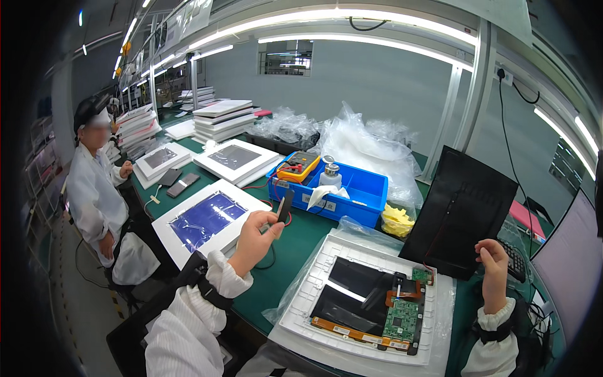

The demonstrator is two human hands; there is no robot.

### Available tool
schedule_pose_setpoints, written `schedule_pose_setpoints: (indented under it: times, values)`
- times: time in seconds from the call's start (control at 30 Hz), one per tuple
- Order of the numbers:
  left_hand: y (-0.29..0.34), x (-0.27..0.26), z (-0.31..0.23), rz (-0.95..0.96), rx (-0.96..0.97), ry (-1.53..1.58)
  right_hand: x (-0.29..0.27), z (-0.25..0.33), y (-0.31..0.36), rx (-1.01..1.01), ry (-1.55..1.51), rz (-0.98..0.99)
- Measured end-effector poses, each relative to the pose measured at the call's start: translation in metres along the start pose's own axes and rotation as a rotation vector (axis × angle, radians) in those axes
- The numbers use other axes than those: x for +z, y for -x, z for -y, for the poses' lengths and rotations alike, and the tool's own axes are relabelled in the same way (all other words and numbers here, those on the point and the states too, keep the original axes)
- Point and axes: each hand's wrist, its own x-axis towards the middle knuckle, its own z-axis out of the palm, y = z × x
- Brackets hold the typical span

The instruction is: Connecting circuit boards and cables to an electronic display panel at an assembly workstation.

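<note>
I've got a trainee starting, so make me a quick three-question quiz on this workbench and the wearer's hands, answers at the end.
1. Multiple choice: what is in the person's left hand?
a) a crumpled white cloth
b) a small narrow dark bar
c) a yellow handheld meter

2. True or false: the larger rectangular green circuit board lies inside the blue plastic bin.

3. Short answer: which of the person's hands is nearer the large flat black panel?

Key:
1. b.
2. False; that board lies within the white plastic frame, not the bin.
3. The right hand.
</note>
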Motion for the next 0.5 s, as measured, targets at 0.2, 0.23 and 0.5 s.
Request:
schedule_pose_setpoints:
  times: [0.2, 0.23, 0.5]
  values:
    - [-0.039, 0.023, -0.053, -0.14, -0.006, 0.552, 0.002, 0.005, 0.01, 0.021, -0.078, -0.01]
    - [-0.038, 0.025, -0.068, -0.075, 0.027, 0.617, 0.001, 0.004, 0.011, 0.024, -0.1, -0.009]
    - [0.01, 0.036, -0.172, 0.482, 0.363, 0.192, 0.001, 0.006, 0.013, 0.009, -0.194, -0.032]
